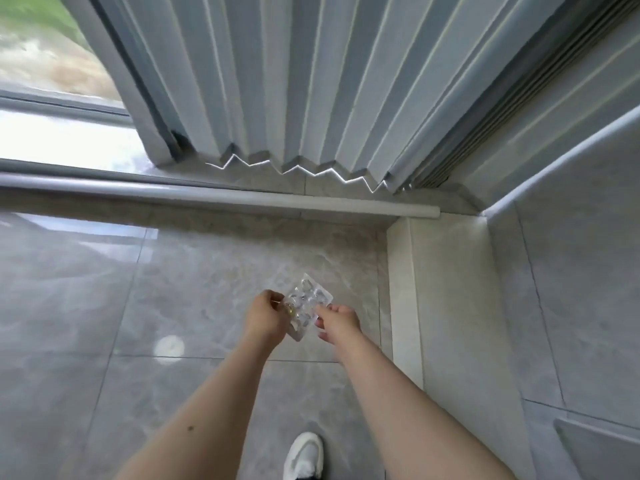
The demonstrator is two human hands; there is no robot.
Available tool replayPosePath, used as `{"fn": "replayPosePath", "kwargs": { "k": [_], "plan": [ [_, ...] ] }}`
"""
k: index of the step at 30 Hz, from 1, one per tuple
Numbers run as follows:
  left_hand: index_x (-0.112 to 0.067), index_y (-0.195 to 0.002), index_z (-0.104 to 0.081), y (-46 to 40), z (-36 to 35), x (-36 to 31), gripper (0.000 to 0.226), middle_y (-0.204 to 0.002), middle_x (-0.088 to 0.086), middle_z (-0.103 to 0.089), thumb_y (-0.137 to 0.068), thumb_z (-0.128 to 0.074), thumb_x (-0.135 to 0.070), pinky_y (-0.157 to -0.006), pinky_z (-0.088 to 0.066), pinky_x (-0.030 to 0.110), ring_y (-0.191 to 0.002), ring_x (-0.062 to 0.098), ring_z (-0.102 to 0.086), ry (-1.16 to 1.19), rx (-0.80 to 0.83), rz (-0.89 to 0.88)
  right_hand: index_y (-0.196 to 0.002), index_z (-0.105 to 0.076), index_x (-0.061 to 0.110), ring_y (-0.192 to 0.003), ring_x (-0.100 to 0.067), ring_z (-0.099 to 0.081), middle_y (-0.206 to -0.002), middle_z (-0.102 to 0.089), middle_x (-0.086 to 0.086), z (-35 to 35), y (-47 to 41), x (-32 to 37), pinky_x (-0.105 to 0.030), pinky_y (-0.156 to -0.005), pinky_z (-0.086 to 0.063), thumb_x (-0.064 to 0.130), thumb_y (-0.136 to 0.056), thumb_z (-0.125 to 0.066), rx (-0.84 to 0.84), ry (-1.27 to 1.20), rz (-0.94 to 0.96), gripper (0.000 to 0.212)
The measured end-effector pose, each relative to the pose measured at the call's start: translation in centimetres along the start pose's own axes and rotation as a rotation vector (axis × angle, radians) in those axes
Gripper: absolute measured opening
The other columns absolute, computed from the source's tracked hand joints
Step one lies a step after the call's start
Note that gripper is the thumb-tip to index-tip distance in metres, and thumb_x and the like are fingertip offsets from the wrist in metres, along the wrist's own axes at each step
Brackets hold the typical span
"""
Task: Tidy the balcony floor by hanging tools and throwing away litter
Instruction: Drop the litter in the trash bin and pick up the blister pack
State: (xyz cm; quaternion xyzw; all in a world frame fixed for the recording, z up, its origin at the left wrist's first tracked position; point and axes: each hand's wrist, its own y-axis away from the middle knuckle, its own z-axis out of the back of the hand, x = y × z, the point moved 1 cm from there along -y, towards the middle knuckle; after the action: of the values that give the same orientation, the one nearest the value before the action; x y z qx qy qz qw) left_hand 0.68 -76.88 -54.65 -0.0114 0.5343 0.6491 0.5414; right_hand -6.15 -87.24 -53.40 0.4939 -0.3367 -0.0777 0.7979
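A clear, crinkled piece of plastic packaging is held between both hands above the grey tiled floor. My left hand grips its left edge with curled fingers, where a small yellowish bit shows. My right hand pinches its right edge from below. The lower part of the plastic is hidden behind my hands.
A folded grey pleated screen hangs ahead over a stone sill, with a white rail along it. A white boxed column and tiled wall stand at the right. My white shoe is on the floor below.
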Motion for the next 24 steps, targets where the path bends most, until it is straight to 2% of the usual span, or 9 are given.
{"fn": "replayPosePath", "kwargs": {
  "k": [4, 7, 9, 12, 16, 19, 22, 24],
  "plan": [
    [-0.006, -0.103, -0.065, 1.9, 9.0, 2.3, 0.021, -0.099, 0.012, -0.070, -0.085, -0.053, -0.004, -0.070, -0.040, 0.025, -0.080, 0.020, -0.056, 0.137, -0.188, 0.039, -0.115, -0.055, 0.004, -0.067, -0.011, -0.053, -0.070, -0.054, -0.001, -7.5, 5.3, 1.3, -0.020, -0.056, -0.047, 0.022, -0.090, -0.059, 0.132, 0.139, 0.043, 0.031],
    [-0.005, -0.099, -0.065, 3.2, 14.4, 4.8, 0.017, -0.097, 0.014, -0.070, -0.085, -0.055, -0.007, -0.070, -0.047, 0.030, -0.080, 0.023, -0.059, 0.273, -0.300, 0.084, -0.109, -0.055, 0.007, -0.064, -0.011, -0.049, -0.070, -0.052, -0.001, -13.3, 8.7, 1.4, -0.020, -0.053, -0.043, 0.015, -0.090, -0.055, 0.193, 0.223, 0.123, 0.021],
    [-0.004, -0.099, -0.065, 3.9, 18.1, 6.8, 0.017, -0.097, 0.014, -0.070, -0.085, -0.056, -0.006, -0.076, -0.049, 0.032, -0.084, 0.026, -0.062, 0.365, -0.352, 0.088, -0.102, -0.052, 0.011, -0.064, -0.012, -0.046, -0.070, -0.050, -0.001, -17.4, 11.2, 1.3, -0.021, -0.052, -0.040, 0.012, -0.090, -0.053, 0.215, 0.264, 0.180, 0.011],
    [-0.004, -0.097, -0.065, 5.1, 23.9, 10.5, 0.015, -0.095, 0.013, -0.069, -0.085, -0.056, -0.007, -0.076, -0.048, 0.031, -0.084, 0.025, -0.062, 0.472, -0.423, 0.089, -0.100, -0.051, 0.012, -0.068, -0.014, -0.046, -0.075, -0.052, -0.003, -23.7, 14.6, 0.2, -0.022, -0.053, -0.039, 0.013, -0.090, -0.053, 0.254, 0.338, 0.252, 0.010],
    [-0.005, -0.098, -0.065, 7.3, 32.2, 18.5, 0.015, -0.095, 0.010, -0.068, -0.087, -0.056, -0.010, -0.070, -0.041, 0.026, -0.081, 0.022, -0.058, 0.561, -0.549, 0.151, -0.086, -0.050, 0.014, -0.068, -0.016, -0.047, -0.073, -0.051, -0.002, -32.6, 21.1, -3.9, -0.023, -0.054, -0.038, 0.011, -0.088, -0.056, 0.343, 0.428, 0.274, 0.007],
    [-0.003, -0.101, -0.066, 8.9, 37.8, 24.5, 0.019, -0.103, 0.014, -0.070, -0.087, -0.057, -0.009, -0.073, -0.043, 0.025, -0.091, 0.027, -0.064, 0.599, -0.614, 0.209, -0.071, -0.046, 0.018, -0.063, -0.015, -0.044, -0.071, -0.048, -0.003, -38.8, 25.8, -7.3, -0.024, -0.053, -0.035, 0.006, -0.082, -0.061, 0.428, 0.515, 0.307, 0.022],
    [-0.002, -0.101, -0.067, 10.4, 44.3, 30.8, 0.019, -0.104, 0.015, -0.071, -0.085, -0.058, -0.006, -0.077, -0.047, 0.029, -0.095, 0.029, -0.065, 0.631, -0.690, 0.256, -0.079, -0.053, 0.015, -0.069, -0.017, -0.048, -0.076, -0.051, -0.005, -45.9, 31.1, -10.5, -0.020, -0.054, -0.036, 0.001, -0.075, -0.065, 0.497, 0.627, 0.358, 0.019],
    [-0.001, -0.102, -0.067, 11.3, 48.4, 34.8, 0.020, -0.105, 0.016, -0.071, -0.085, -0.059, -0.007, -0.080, -0.048, 0.031, -0.096, 0.030, -0.065, 0.656, -0.737, 0.277, -0.082, -0.051, 0.014, -0.064, -0.011, -0.049, -0.075, -0.052, -0.003, -50.2, 34.3, -12.4, -0.019, -0.053, -0.036, -0.001, -0.076, -0.065, 0.539, 0.652, 0.367, 0.021]
  ]
}}
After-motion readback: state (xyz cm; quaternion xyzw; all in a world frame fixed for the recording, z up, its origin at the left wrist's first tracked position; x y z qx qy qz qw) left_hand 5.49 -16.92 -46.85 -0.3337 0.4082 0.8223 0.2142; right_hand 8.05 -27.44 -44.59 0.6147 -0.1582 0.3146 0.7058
